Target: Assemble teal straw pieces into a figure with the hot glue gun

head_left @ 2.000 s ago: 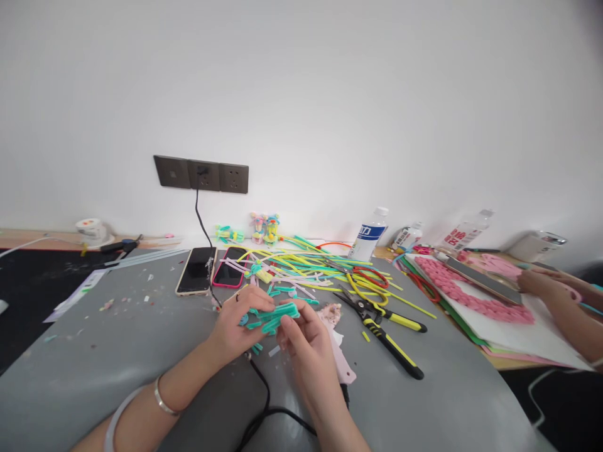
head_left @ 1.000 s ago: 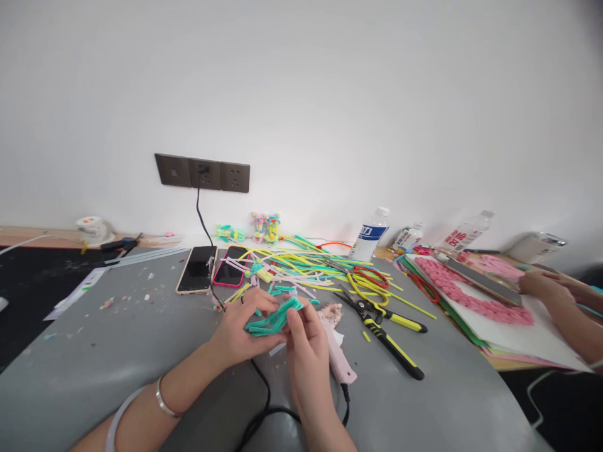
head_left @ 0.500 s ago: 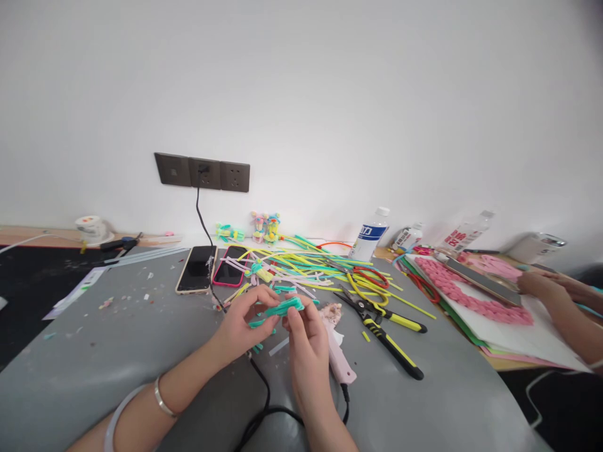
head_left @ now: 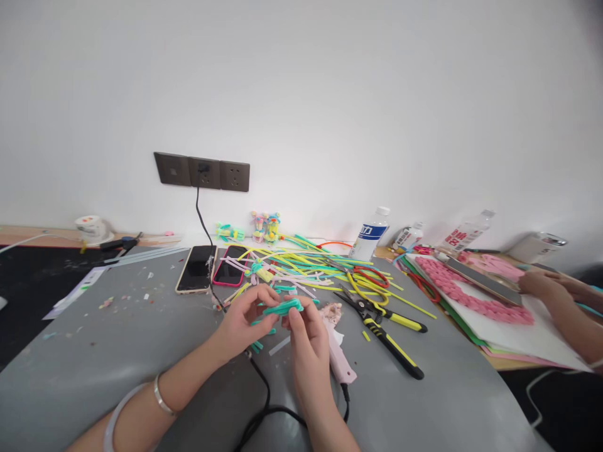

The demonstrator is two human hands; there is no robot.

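Between my two hands is a small bundle of folded teal pipe cleaners (head_left: 283,307), held just above the grey table. My left hand (head_left: 247,320) pinches its left end with thumb and fingers. The right end is gripped by my right hand (head_left: 308,329), its thumb pressed on top. Short teal pipe cleaner pieces (head_left: 257,345) lie under and behind my hands. Just right of my right hand rests a pink glue gun (head_left: 340,359) with a messy, blobbed nozzle end. Behind my hands a teal and yellow pipe cleaner figure (head_left: 260,272) lies on the pile.
Loose pipe cleaners (head_left: 311,267) spread behind my hands. Yellow-black pliers (head_left: 391,342) and scissors (head_left: 367,282) lie right. Two phones (head_left: 196,270) sit left, a black cord (head_left: 268,389) crosses the front, and a bottle (head_left: 370,235) stands behind. Another person's hands (head_left: 546,289) are at far right.
The teal bundle has tilted slightly in my fingers and sits more level. My hands have otherwise stayed nearly in place.
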